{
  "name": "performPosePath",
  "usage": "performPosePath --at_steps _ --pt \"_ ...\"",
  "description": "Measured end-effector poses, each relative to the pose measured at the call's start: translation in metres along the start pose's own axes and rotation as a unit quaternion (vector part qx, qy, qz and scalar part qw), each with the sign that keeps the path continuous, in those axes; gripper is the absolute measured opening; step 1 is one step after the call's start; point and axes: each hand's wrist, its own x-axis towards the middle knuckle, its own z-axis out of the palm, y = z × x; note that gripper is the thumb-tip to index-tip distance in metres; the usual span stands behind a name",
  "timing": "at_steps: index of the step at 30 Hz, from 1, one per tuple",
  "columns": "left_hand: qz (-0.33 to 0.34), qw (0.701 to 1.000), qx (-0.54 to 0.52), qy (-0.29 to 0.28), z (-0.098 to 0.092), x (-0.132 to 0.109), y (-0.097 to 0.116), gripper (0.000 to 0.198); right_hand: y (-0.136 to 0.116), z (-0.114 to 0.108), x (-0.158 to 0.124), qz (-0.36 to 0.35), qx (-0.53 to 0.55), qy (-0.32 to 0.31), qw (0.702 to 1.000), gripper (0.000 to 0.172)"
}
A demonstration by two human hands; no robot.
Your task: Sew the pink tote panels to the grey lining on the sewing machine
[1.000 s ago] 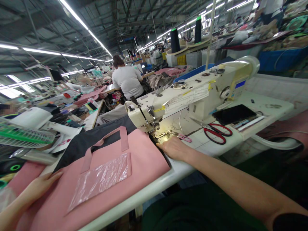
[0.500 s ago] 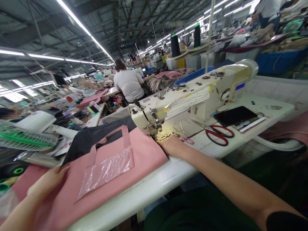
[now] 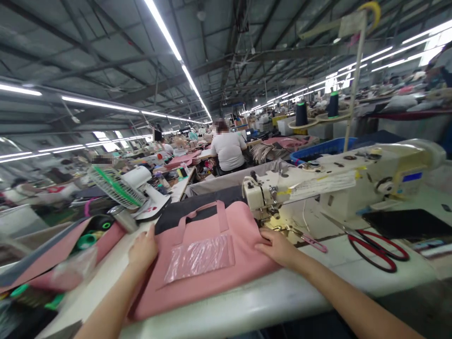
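Note:
A pink fabric bag panel (image 3: 208,278) with a pink handle and a clear plastic pocket (image 3: 199,258) lies on the white sewing table (image 3: 268,296). My left hand (image 3: 143,248) rests on the panel's left edge, fingers curled over it. My right hand (image 3: 277,246) presses the panel's right edge beside the needle of the cream sewing machine (image 3: 339,188), fingers bent on the cloth. Dark fabric (image 3: 187,214) lies behind the panel.
Red-handled scissors (image 3: 376,246) and a dark tablet (image 3: 406,223) lie right of the machine. A small fan with a green grille (image 3: 116,187) and more pink fabric (image 3: 60,263) sit at left. A person in a white shirt (image 3: 229,149) sits ahead. Thread cones (image 3: 301,113) stand behind.
The view has swung up and left, so the table now sits lower in view. My left hand has slid up along the panel's left edge. My right hand stays by the needle.

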Motion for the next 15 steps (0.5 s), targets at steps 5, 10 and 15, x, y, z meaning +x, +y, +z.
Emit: performPosePath --at_steps 5,10,15 --pt "0.179 0.977 -0.113 -0.01 -0.005 0.006 0.094 0.054 -0.006 -0.011 -0.021 -0.043 0.123 -0.075 0.989 0.019" --pt "0.256 0.947 -0.184 -0.064 -0.03 0.04 0.156 0.049 -0.014 -0.023 -0.032 -0.049 0.117 -0.109 0.986 0.009" --pt "0.302 0.918 -0.198 -0.162 -0.094 0.034 0.133 0.053 -0.011 -0.015 -0.042 -0.006 0.15 -0.06 0.987 0.032"
